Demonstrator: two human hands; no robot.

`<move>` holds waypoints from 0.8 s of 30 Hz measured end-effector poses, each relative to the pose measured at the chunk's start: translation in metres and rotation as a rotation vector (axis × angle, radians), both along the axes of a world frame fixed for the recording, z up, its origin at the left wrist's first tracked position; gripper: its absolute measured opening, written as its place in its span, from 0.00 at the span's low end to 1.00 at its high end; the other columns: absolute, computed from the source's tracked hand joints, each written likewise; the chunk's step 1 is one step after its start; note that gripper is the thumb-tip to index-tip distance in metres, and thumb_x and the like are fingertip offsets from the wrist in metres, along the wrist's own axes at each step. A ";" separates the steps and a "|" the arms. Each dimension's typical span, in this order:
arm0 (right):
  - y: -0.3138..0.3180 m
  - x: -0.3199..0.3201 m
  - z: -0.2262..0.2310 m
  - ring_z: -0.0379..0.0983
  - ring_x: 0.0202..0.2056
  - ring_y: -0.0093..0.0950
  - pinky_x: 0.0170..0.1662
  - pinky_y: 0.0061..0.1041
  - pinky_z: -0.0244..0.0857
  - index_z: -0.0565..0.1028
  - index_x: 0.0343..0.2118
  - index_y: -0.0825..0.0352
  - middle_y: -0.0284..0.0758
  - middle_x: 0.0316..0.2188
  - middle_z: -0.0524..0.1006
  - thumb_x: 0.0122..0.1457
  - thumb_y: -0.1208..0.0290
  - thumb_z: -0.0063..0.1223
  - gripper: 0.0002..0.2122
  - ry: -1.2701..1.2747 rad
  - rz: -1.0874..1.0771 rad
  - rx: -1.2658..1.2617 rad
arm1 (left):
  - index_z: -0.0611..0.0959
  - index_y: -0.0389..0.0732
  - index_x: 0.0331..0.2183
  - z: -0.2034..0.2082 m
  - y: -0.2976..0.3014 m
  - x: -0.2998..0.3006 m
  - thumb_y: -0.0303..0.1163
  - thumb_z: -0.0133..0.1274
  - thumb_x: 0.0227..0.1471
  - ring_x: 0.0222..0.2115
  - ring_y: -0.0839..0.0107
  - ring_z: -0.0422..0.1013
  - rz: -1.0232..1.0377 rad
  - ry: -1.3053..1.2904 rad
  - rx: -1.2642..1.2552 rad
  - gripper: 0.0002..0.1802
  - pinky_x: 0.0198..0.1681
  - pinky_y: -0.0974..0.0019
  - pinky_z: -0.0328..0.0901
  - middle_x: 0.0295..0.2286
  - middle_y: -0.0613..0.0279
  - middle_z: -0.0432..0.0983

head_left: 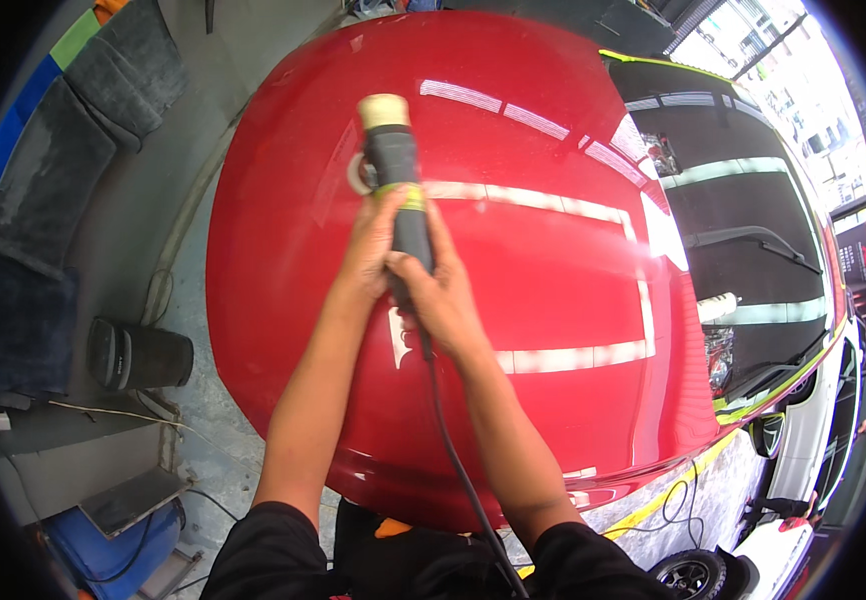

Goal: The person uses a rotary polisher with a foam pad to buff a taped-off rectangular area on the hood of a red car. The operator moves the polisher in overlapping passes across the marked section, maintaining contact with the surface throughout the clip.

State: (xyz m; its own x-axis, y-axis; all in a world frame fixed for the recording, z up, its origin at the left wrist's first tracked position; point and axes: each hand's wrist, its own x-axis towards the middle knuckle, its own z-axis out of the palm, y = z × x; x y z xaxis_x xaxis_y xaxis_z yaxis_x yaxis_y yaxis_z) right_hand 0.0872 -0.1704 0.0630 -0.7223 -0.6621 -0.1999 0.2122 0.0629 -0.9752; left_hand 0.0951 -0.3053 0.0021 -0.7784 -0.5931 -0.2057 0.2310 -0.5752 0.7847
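Both hands grip a black power polisher [391,155] with a lime-green band and a cream-coloured end, held out over the red car hood [553,260]. My left hand [368,240] is wrapped round the body just below the band. Lower down, my right hand [440,290] closes on the rear handle. A pale rounded edge shows at the tool's left side, and I cannot tell whether the pad touches the paint. The black cord [443,415] drops from the handle between my forearms and past my body.
A white bottle [718,307] lies at the windshield base, by the wiper [753,238]. Yellow-green tape [743,408] edges the glass. Dark cloths [48,180] hang on the left wall, above a black bin-like container [141,355]. A loose cable [688,500] lies on the floor at right, near a wheel [690,575].
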 end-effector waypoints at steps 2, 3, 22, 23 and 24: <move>0.038 -0.020 0.001 0.74 0.23 0.21 0.19 0.21 0.69 0.49 0.79 0.57 0.36 0.31 0.77 0.65 0.66 0.58 0.42 0.043 -0.098 0.044 | 0.77 0.40 0.54 0.005 0.040 -0.031 0.44 0.61 0.65 0.39 0.75 0.77 -0.126 0.094 -0.024 0.24 0.43 0.68 0.75 0.41 0.64 0.78; 0.055 -0.027 0.004 0.75 0.23 0.21 0.19 0.21 0.70 0.49 0.79 0.56 0.36 0.32 0.78 0.65 0.66 0.57 0.42 0.071 -0.137 0.043 | 0.76 0.40 0.55 0.008 0.062 -0.046 0.44 0.61 0.64 0.39 0.75 0.76 -0.151 0.066 -0.002 0.26 0.43 0.67 0.74 0.42 0.63 0.78; 0.000 0.041 -0.013 0.77 0.29 0.24 0.23 0.23 0.72 0.44 0.80 0.55 0.43 0.45 0.77 0.67 0.67 0.58 0.43 0.054 -0.134 0.142 | 0.76 0.39 0.55 0.003 0.012 0.021 0.43 0.62 0.63 0.38 0.77 0.74 -0.128 0.053 0.014 0.26 0.41 0.70 0.72 0.40 0.65 0.76; -0.016 0.047 -0.026 0.78 0.29 0.23 0.22 0.22 0.71 0.46 0.79 0.58 0.43 0.43 0.78 0.67 0.68 0.55 0.41 0.120 -0.119 0.083 | 0.77 0.40 0.54 -0.002 -0.002 0.032 0.43 0.62 0.63 0.38 0.78 0.74 -0.090 0.043 0.028 0.24 0.41 0.71 0.72 0.40 0.65 0.77; -0.031 0.055 -0.021 0.78 0.29 0.23 0.23 0.22 0.71 0.46 0.79 0.58 0.44 0.45 0.78 0.66 0.68 0.55 0.42 0.105 -0.085 0.077 | 0.79 0.40 0.52 -0.003 -0.018 0.044 0.44 0.62 0.63 0.37 0.78 0.74 -0.058 0.036 0.045 0.23 0.40 0.71 0.72 0.39 0.65 0.77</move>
State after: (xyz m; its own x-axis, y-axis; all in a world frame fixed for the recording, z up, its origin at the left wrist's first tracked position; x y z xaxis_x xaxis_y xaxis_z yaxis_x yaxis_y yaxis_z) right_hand 0.1424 -0.2017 0.0420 -0.7948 -0.5832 -0.1679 0.1166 0.1248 -0.9853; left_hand 0.1393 -0.3228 -0.0008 -0.8186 -0.5375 -0.2026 0.2235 -0.6229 0.7497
